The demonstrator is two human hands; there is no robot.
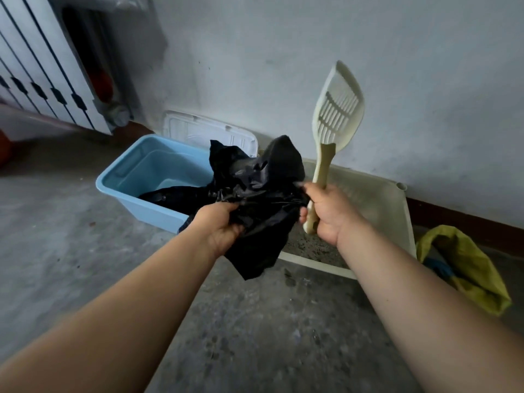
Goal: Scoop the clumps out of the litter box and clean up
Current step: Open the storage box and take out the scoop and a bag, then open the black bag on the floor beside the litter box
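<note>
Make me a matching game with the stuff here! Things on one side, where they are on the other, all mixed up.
Things:
1 scoop
2 black bag
3 blue tub
4 yellow sack

Where:
A on the floor, far right
B bunched in the left hand
C handle in the right hand
D on the floor, left of the litter box

Pairs: 1-C, 2-B, 3-D, 4-A

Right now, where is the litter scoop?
Right of centre in the head view: the right hand grips the scoop upright, over the cream litter box, beside the black bag.
</note>
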